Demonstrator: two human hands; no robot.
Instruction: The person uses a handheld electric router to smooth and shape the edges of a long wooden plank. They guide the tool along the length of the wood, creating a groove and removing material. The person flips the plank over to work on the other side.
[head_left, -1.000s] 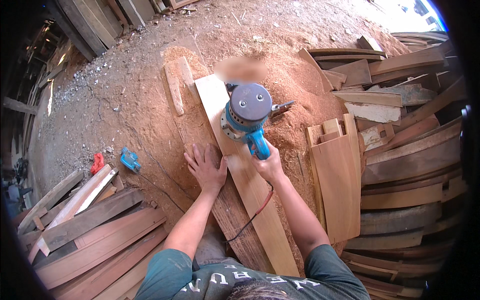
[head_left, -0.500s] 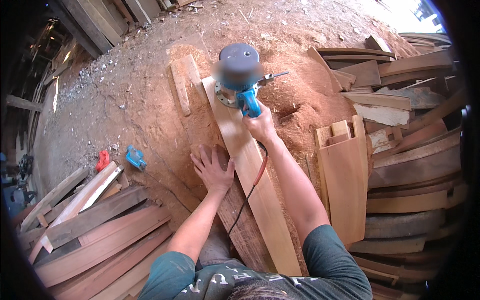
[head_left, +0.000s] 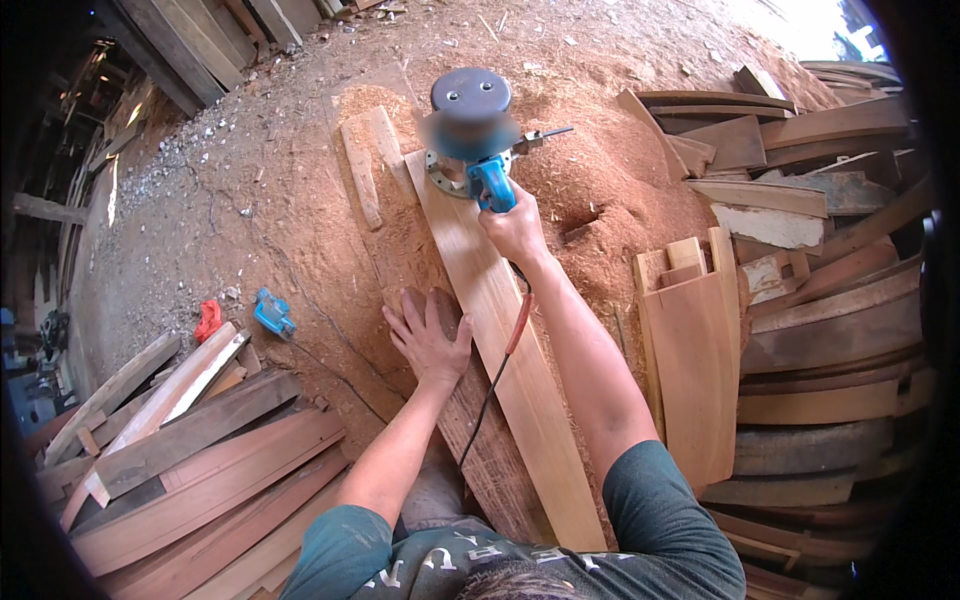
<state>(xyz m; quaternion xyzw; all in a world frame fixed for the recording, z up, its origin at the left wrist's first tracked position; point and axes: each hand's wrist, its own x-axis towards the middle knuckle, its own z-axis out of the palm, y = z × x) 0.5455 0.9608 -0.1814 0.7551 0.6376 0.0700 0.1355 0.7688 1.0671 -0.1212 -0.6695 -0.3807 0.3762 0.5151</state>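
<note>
My right hand point(head_left: 518, 228) is wrapped round the blue handle of a router point(head_left: 472, 97) with a dark round top. The tool's base rests at the far end of a long pale board point(head_left: 530, 390), and a thin metal rod juts from its right side. Its bit is hidden, and the middle of the body is blurred. My left hand point(head_left: 432, 340) lies flat with spread fingers on a darker, rough brown board point(head_left: 487, 445) alongside the pale one. From the handle, a black cord point(head_left: 480, 420) with a reddish-brown sleeve runs back over both boards.
Sawdust point(head_left: 625, 235) is heaped right of the router. Pale cut pieces point(head_left: 690, 370) lie right of my forearm; stacked planks point(head_left: 815, 400) fill the far right. At left are more planks point(head_left: 225, 455), a blue plug or socket point(head_left: 273, 313) on a cord, and a red object point(head_left: 207, 320).
The router and my right hand have shifted slightly farther away and a little left, near the pale board's far end. My left hand stays flat on the brown board.
</note>
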